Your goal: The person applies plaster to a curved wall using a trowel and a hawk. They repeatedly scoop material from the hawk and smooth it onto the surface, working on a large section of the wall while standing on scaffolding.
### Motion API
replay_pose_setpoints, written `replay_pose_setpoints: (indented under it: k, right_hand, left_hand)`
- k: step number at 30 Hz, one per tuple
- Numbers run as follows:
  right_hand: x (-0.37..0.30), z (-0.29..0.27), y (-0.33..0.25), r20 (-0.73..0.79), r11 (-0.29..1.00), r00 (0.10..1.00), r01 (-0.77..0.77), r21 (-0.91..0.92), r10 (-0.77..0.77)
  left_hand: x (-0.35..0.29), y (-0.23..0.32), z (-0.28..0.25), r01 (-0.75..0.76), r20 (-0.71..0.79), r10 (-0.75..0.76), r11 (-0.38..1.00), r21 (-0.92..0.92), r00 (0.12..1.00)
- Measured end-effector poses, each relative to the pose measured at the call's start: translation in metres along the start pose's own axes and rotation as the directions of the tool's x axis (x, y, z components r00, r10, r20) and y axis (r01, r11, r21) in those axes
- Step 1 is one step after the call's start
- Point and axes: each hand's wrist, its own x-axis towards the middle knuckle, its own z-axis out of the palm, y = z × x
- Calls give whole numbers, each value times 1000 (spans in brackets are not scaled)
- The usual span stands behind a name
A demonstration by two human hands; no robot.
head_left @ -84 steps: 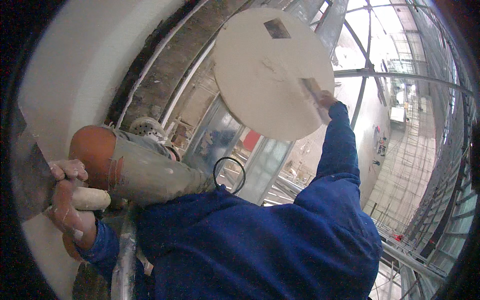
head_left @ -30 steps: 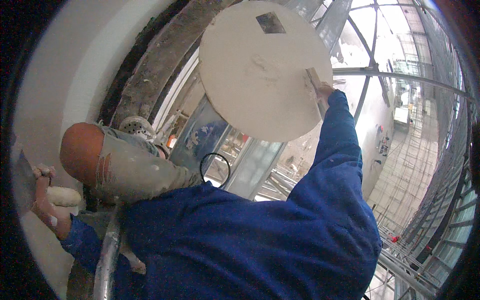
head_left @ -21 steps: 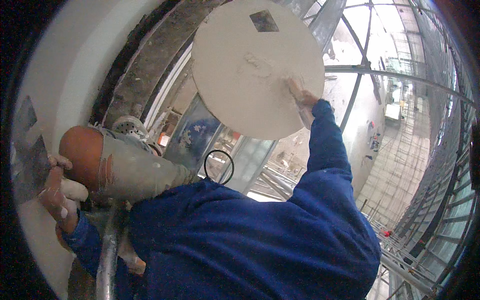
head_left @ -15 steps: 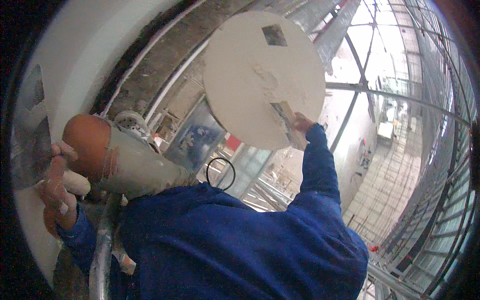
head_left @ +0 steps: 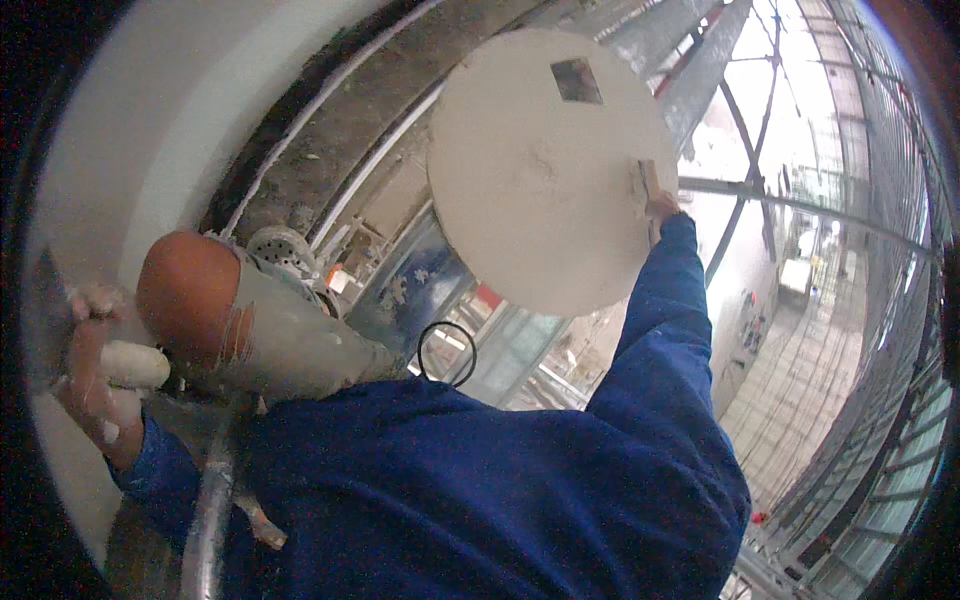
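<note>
My right arm, in a blue sleeve, reaches out over a large round pale plaster-coated disc point(head_left: 530, 240) with a square opening near its far edge. At the disc's right edge, my right hand point(head_left: 662, 205) is closed on a plastering trowel point(head_left: 643, 180) with a wood-coloured back; the blade lies against the surface. A faint rough patch shows mid-disc. At the far left, beside the pale curved wall, my plaster-smeared left hand point(head_left: 95, 375) grips a flat grey plate point(head_left: 48, 310) with a thick pale handle point(head_left: 135, 365), like a plasterer's hawk. The plate's outer part is dark and blurred.
An orange-brown rounded end point(head_left: 185, 290) on a grey, stained tube-like form point(head_left: 300, 330) sits between my body and the disc. A metal pole point(head_left: 213, 500) stands by my left arm. A black cable loop point(head_left: 447, 353) hangs before me; scaffold bars point(head_left: 755, 188) cross at right.
My right hand and trowel have moved up and right across the disc; the raised plaster there looks flatter. The left hand's plate has shifted slightly and shows less. The view has shifted a little.
</note>
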Motion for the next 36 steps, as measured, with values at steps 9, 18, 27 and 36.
replay_pose_setpoints:
  k: [9,18,27,36]
  right_hand:
    - [-45,-26,-68,177,997,983,49,-56,-38]
    - [-153,-32,-141,350,999,936,39,3,-37]
    - [-109,-29,-79,-139,890,895,382,-247,-423]
    - [-84,74,-24,-632,962,760,-35,-269,-149]
  left_hand:
    - [-3,-6,-3,-3,-27,3,1000,2,1000]
    - [-15,-17,-15,-25,-60,23,999,-40,998]
    - [-19,-17,-12,-45,-59,41,996,-76,997]
    - [-4,-5,-11,-43,-41,42,999,-27,998]
